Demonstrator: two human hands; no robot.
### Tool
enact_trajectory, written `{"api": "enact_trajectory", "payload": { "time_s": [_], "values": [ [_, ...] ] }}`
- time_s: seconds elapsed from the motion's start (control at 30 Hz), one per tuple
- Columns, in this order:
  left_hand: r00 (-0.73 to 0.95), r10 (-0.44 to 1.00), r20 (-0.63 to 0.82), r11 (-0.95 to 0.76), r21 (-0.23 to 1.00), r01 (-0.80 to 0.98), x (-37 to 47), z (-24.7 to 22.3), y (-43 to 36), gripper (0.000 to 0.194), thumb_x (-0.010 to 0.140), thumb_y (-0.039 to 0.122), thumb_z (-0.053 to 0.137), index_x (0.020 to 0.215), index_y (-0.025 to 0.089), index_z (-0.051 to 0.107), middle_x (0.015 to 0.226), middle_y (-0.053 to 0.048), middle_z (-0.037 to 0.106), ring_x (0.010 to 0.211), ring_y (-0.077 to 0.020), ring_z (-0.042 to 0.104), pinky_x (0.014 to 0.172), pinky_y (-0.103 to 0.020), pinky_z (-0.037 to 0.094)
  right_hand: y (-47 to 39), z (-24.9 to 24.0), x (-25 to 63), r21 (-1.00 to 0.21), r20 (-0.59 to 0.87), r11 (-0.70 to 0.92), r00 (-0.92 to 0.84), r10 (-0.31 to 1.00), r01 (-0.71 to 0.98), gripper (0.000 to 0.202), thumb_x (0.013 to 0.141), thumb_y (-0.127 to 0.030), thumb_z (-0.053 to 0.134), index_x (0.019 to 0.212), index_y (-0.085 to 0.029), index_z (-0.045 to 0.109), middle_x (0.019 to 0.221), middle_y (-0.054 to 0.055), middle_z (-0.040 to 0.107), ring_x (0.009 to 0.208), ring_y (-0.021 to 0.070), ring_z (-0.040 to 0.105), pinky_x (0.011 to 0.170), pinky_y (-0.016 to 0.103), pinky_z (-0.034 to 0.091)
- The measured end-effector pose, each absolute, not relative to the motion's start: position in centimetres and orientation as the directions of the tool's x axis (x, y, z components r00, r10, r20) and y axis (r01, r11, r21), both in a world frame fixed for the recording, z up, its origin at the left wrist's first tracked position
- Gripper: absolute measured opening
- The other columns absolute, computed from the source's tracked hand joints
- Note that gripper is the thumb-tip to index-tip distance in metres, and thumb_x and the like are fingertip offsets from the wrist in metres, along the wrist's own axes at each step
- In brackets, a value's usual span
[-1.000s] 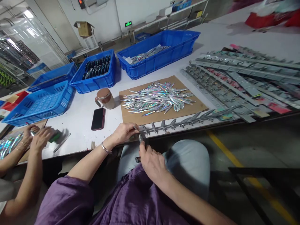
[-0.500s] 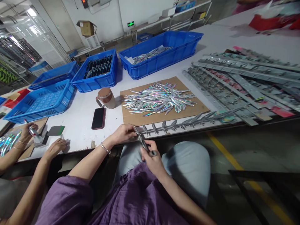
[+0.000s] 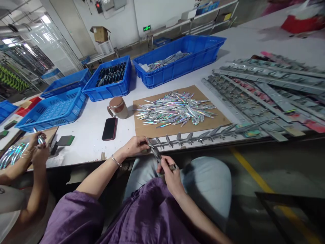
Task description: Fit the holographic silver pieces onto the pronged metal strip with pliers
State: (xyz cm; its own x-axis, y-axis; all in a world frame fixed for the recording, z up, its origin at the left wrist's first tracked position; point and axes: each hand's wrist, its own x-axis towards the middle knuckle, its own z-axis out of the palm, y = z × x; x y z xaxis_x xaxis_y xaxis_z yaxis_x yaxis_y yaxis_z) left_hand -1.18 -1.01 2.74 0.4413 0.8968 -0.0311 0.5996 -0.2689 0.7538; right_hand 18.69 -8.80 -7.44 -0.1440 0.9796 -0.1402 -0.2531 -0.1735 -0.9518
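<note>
At the table's front edge, my left hand point(image 3: 138, 145) pinches the left end of a long metal strip point(image 3: 186, 141), which carries a row of upright grey leaf-shaped pieces. My fingers partly cover what lies in the pinch. My right hand point(image 3: 169, 169) is wrapped around the handles of metal pliers point(image 3: 156, 154). The jaws reach up to the strip's end, beside my left fingertips; whether they grip anything is too small to tell. Behind the strip, a pile of shiny, silvery slim pieces point(image 3: 175, 110) lies on a cardboard sheet point(image 3: 142, 130).
A phone point(image 3: 109, 128) and a brown-lidded mug point(image 3: 118, 107) stand left of the cardboard. Blue crates point(image 3: 177, 64) line the back. Metal racks point(image 3: 254, 91) are stacked at right. A co-worker's hands point(image 3: 39, 149) hold a small tool at far left.
My right hand and the pliers have shifted slightly right relative to my left hand, which stays at the strip's end. The co-worker's nearer hand has risen from the table to the other hand.
</note>
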Motion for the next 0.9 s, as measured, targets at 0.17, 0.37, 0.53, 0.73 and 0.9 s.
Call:
{"api": "enact_trajectory", "payload": {
  "time_s": [0.17, 0.37, 0.53, 0.73, 0.9],
  "values": [
    [0.460, 0.887, -0.036, -0.267, 0.774, 0.574, -1.3, 2.7, -0.8, 0.017, 0.090, 0.026, 0.065, 0.098, 0.013, 0.071, 0.093, -0.007, 0.072, 0.085, -0.0176, 0.066, 0.080, -0.027, 0.051, -9.0, -4.6, 19.8, -0.708, 0.200, 0.273, -0.186, 0.962, 0.651, 0.035, 0.100, -0.034, 0.046, 0.124, -0.018, 0.066, 0.087, 0.013, 0.069, 0.078, 0.0256, 0.064, 0.071, 0.036, 0.043],
    [0.455, 0.890, -0.033, -0.264, 0.777, 0.572, -1.2, 2.7, -0.6, 0.017, 0.090, 0.028, 0.066, 0.096, 0.013, 0.071, 0.095, -0.007, 0.073, 0.087, -0.0191, 0.067, 0.081, -0.028, 0.052, -9.1, -2.7, 17.7, -0.315, 0.102, 0.397, -0.385, 0.917, 0.862, 0.042, 0.099, -0.015, 0.037, 0.138, -0.012, 0.052, 0.091, 0.019, 0.068, 0.072, 0.0279, 0.068, 0.057, 0.035, 0.039],
    [0.428, 0.904, -0.015, -0.272, 0.751, 0.601, -1.8, 2.6, -0.4, 0.022, 0.089, 0.036, 0.068, 0.096, 0.015, 0.072, 0.096, -0.007, 0.074, 0.093, -0.0212, 0.068, 0.087, -0.031, 0.052, -8.9, -3.8, 17.3, -0.736, 0.053, 0.207, -0.250, 0.967, 0.645, 0.038, 0.094, -0.030, 0.055, 0.129, -0.015, 0.049, 0.087, 0.012, 0.070, 0.074, 0.0282, 0.069, 0.063, 0.035, 0.045],
    [0.483, 0.875, -0.031, -0.302, 0.745, 0.595, -1.7, 3.1, 0.3, 0.034, 0.088, 0.045, 0.068, 0.106, 0.016, 0.071, 0.107, -0.011, 0.075, 0.100, -0.0252, 0.068, 0.091, -0.035, 0.052, -7.8, -5.5, 16.5, -0.985, -0.097, -0.121, -0.184, 0.978, -0.124, 0.028, 0.088, -0.037, 0.055, 0.111, -0.025, 0.045, 0.061, -0.010, 0.051, 0.048, 0.0138, 0.053, 0.051, 0.024, 0.042],
    [0.430, 0.899, -0.079, -0.256, 0.702, 0.665, 0.0, 3.1, 1.4, 0.033, 0.086, 0.046, 0.066, 0.097, 0.015, 0.072, 0.096, -0.008, 0.074, 0.088, -0.0236, 0.067, 0.080, -0.030, 0.052, -8.3, -4.7, 16.9, -0.986, -0.019, 0.001, -0.119, 0.993, 0.167, 0.021, 0.086, -0.029, 0.054, 0.107, -0.026, 0.052, 0.065, -0.005, 0.057, 0.061, 0.0169, 0.061, 0.060, 0.026, 0.041]
  ]
}}
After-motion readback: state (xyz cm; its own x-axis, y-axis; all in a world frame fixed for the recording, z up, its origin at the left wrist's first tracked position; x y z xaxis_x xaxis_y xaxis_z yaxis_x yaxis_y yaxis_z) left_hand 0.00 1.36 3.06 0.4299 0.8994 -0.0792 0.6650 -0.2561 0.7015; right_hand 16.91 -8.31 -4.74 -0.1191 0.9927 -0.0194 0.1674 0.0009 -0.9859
